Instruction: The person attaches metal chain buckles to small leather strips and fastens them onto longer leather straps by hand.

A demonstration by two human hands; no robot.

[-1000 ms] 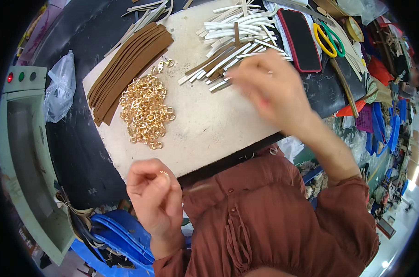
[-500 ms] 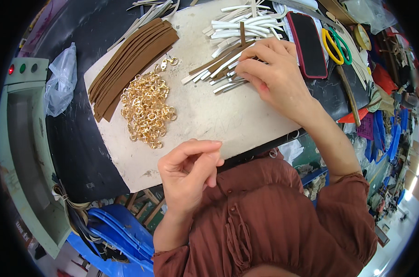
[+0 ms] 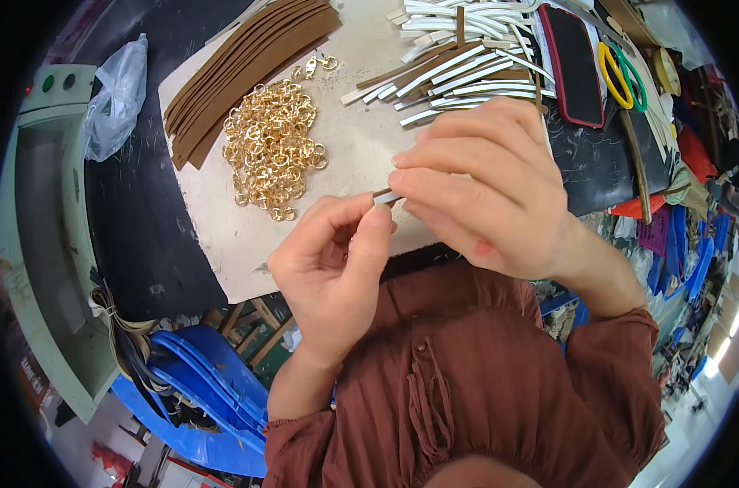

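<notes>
Between my two hands is a narrow strip (image 3: 385, 198), brown on one side and white on the other. My left hand (image 3: 325, 264) pinches its near end between thumb and forefinger. Closed around the other end are the fingertips of my right hand (image 3: 496, 191), which hide the rest of it. Beyond the right hand lies a pile of similar brown-and-white strips (image 3: 459, 77). A heap of gold-coloured metal clasps and rings (image 3: 270, 146) sits to the left, beside a stack of wide brown strips (image 3: 251, 69).
A pale board (image 3: 215, 244) lies on the black table (image 3: 125, 244). At the right are a phone in a red case (image 3: 571, 69), scissors with yellow and green handles (image 3: 616, 77) and a wooden stick (image 3: 636, 167). A clear plastic bag (image 3: 115, 102) lies at the left.
My right hand has come from the strip pile toward my left hand, with a strip now between them. The left hand has risen slightly, and the view has shifted.
</notes>
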